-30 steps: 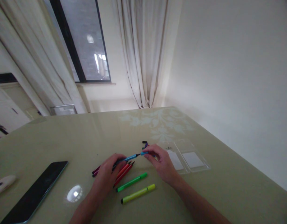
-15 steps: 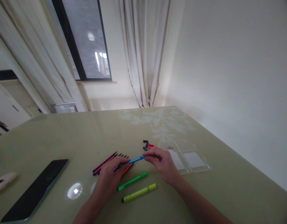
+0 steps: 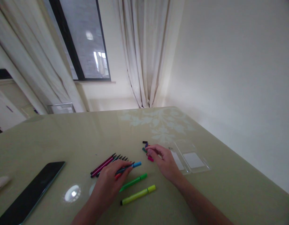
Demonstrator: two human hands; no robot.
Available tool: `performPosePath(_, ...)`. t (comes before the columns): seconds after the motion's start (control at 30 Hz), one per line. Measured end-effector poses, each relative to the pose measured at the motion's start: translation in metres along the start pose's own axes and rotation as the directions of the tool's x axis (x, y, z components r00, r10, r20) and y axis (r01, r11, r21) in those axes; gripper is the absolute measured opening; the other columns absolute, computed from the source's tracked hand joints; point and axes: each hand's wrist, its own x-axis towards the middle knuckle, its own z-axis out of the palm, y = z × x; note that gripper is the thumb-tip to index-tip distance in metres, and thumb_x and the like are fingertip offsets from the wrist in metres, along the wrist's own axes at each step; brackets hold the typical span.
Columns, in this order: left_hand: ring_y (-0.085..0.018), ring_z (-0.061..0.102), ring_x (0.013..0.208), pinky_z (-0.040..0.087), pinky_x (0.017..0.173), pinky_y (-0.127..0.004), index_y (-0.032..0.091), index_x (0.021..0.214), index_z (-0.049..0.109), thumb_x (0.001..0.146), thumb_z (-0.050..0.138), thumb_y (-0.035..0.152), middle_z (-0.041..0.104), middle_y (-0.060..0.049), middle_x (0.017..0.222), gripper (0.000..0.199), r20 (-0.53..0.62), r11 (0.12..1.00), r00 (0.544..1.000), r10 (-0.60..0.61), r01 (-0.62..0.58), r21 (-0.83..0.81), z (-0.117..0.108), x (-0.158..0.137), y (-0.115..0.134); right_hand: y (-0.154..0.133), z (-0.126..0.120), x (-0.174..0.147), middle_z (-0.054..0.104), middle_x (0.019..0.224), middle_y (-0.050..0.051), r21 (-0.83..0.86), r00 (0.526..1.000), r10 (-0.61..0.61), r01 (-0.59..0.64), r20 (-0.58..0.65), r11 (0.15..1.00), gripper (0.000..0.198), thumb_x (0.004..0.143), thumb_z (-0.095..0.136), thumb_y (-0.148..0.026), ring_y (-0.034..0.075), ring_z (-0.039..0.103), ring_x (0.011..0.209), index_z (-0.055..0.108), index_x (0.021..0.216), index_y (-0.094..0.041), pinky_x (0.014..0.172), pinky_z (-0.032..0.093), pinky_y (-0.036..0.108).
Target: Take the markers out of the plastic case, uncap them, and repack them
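Note:
My left hand (image 3: 113, 173) is closed around a capped blue marker (image 3: 136, 164), whose cap end points right. Under that hand's fingers a red marker (image 3: 118, 176) shows in part. My right hand (image 3: 162, 157) hovers at the small loose caps, thumb and fingers slightly apart and curved over them. Around its fingertips lie a black cap (image 3: 144, 142), a teal cap (image 3: 144, 150) and a magenta cap (image 3: 150, 158); others are partly hidden. A green marker (image 3: 135, 182) and a yellow-green marker (image 3: 138, 195), both capped, rest in front of the hands.
Several uncapped markers (image 3: 103, 165) lie side by side left of my left hand. A clear plastic case (image 3: 193, 160) with white inserts is beyond my right hand. A dark tablet-like device (image 3: 33, 192) and a whitish object (image 3: 1, 182) are on the left of the table (image 3: 76, 134).
My right hand has come off the blue marker and moved to the loose caps. My left hand keeps the marker, now a little lower and further left. The view has shifted slightly.

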Motion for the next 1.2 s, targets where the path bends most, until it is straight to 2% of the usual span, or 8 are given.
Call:
performPosePath(0.17,-0.019,0.071,0.096,0.057,0.087,-0.030,0.030,0.104,0.074,0.095,0.062,0.025,0.075,-0.002,0.102,0.016,0.177,0.996,0.982,0.063,-0.074,0.058,0.012,-0.007,0.004,0.015,-0.011,0.005,0.070,0.093,0.005,-0.483,1.000,-0.019,0.026,0.018,0.875,0.012,0.093,0.067,-0.025,0.021,0.064,0.091,0.074,0.085,-0.020,0.082,0.047,0.032)
performPosePath(0.33,-0.023,0.069,0.106,0.049,0.108,-0.042,0.033,0.099,0.074,0.090,0.069,0.028,0.075,-0.001,0.104,0.012,0.234,0.993,0.972,0.031,-0.057,0.107,0.019,-0.011,0.003,0.021,-0.002,0.000,0.066,0.101,0.006,-0.698,0.995,0.011,0.063,0.101,0.713,0.001,0.089,0.071,-0.020,0.024,0.060,0.099,0.072,0.089,-0.021,0.089,0.046,0.035)
performPosePath(0.47,-0.024,0.069,0.106,0.048,0.108,-0.041,0.033,0.095,0.076,0.089,0.071,0.039,0.075,-0.002,0.103,0.009,0.248,0.997,0.969,0.007,-0.026,0.076,0.017,-0.011,0.006,0.019,-0.001,-0.001,0.066,0.104,0.007,-0.711,0.991,0.014,0.089,0.137,0.698,0.002,0.089,0.072,-0.020,0.027,0.060,0.102,0.072,0.090,-0.021,0.091,0.047,0.039)
performPosePath(0.57,-0.024,0.069,0.102,0.054,0.094,-0.037,0.030,0.093,0.076,0.092,0.065,0.040,0.075,-0.005,0.103,0.015,0.225,0.998,0.974,-0.038,0.023,0.066,0.012,-0.007,0.003,0.018,-0.002,-0.001,0.067,0.105,0.008,-0.707,0.987,0.005,0.110,0.159,0.698,0.003,0.089,0.071,-0.019,0.027,0.060,0.102,0.073,0.091,-0.021,0.092,0.048,0.041)
performPosePath(0.67,-0.023,0.069,0.091,0.054,0.083,-0.034,0.027,0.094,0.074,0.097,0.055,0.039,0.074,-0.005,0.097,0.023,0.109,0.985,0.983,-0.147,0.136,0.106,0.000,0.000,-0.009,0.020,-0.003,-0.001,0.068,0.105,0.008,-0.704,0.985,0.005,0.120,0.173,0.700,0.005,0.089,0.069,-0.018,0.027,0.060,0.103,0.074,0.092,-0.021,0.093,0.048,0.041)
performPosePath(0.83,-0.025,0.067,0.095,0.050,0.085,-0.037,0.025,0.098,0.070,0.095,0.047,0.037,0.073,-0.005,0.103,0.026,-0.122,0.902,0.946,-0.301,0.324,0.285,-0.027,0.003,-0.034,0.020,-0.002,-0.001,0.068,0.108,0.009,-0.689,0.985,0.008,0.116,0.175,0.715,0.008,0.090,0.068,-0.017,0.027,0.061,0.103,0.073,0.095,-0.020,0.093,0.049,0.041)
performPosePath(1.03,-0.029,0.065,0.095,0.046,0.085,-0.041,0.023,0.097,0.067,0.097,0.038,0.033,0.071,-0.008,0.101,0.031,-0.173,0.759,0.922,-0.347,0.385,0.526,-0.045,-0.003,-0.043,0.016,-0.001,0.000,0.070,0.107,0.009,-0.605,0.988,-0.016,0.108,0.155,0.789,0.006,0.094,0.064,-0.017,0.027,0.062,0.103,0.069,0.096,-0.020,0.094,0.048,0.040)
performPosePath(1.2,-0.028,0.066,0.097,0.046,0.084,-0.040,0.025,0.094,0.068,0.098,0.041,0.035,0.072,-0.007,0.101,0.028,-0.134,0.760,0.911,-0.391,0.401,0.511,-0.046,-0.002,-0.042,0.016,0.002,0.000,0.072,0.102,0.008,-0.553,0.990,-0.027,0.101,0.141,0.827,0.007,0.099,0.057,-0.021,0.025,0.066,0.095,0.064,0.097,-0.021,0.087,0.049,0.038)
